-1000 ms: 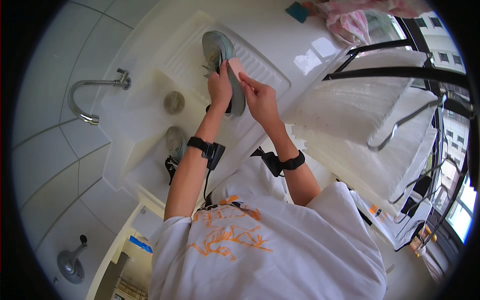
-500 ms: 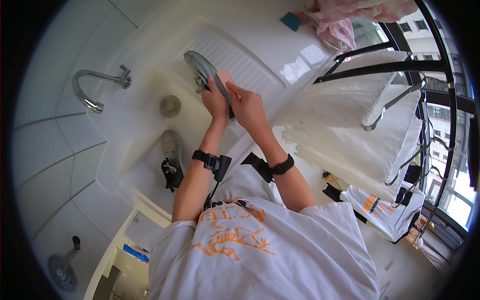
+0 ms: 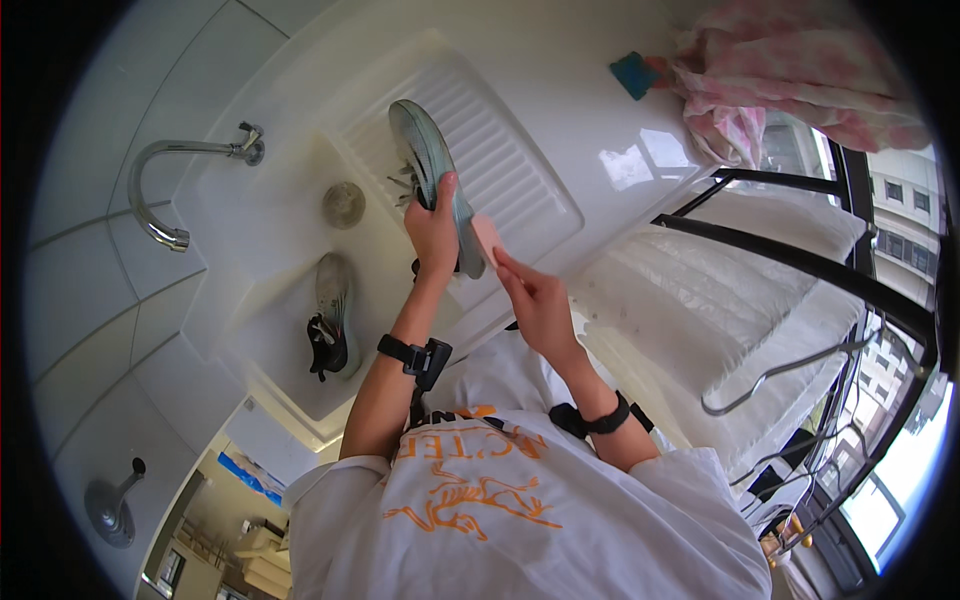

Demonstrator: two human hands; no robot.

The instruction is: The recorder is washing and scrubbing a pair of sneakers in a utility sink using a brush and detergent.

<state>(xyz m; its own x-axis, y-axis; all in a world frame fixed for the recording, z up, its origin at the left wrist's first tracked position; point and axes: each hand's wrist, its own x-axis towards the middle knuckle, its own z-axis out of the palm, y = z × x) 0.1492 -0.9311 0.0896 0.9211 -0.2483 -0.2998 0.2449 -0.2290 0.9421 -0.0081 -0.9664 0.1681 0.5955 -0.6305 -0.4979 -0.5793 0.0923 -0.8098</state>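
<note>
A grey-green sneaker (image 3: pixel 420 135) is tilted over the ribbed washboard (image 3: pixel 515 185) of a white sink, toe pointing away and laces facing left. My left hand (image 3: pixel 432 238) is closed around its middle. My right hand (image 3: pixel 540 305) pinches the end of a flat pink brush (image 3: pixel 485 238), which lies against the sole edge near the heel. The brush's bristles are hidden. A second sneaker (image 3: pixel 335 290), pale at the toe and black at the heel, rests in the sink basin, left of my left forearm.
A curved chrome faucet (image 3: pixel 190 148) reaches over the basin from the tiled wall, left of a round drain (image 3: pixel 343 205). On the far ledge are a teal sponge (image 3: pixel 632 76) and pink-white cloth (image 3: pixel 790 75). White padded fabric (image 3: pixel 690 290) and a black rail (image 3: pixel 780 255) stand right.
My right hand and the pink brush have moved nearer me and right, from the sneaker's middle toward its heel. The sneaker's side is more exposed. The whole view has shifted slightly.
</note>
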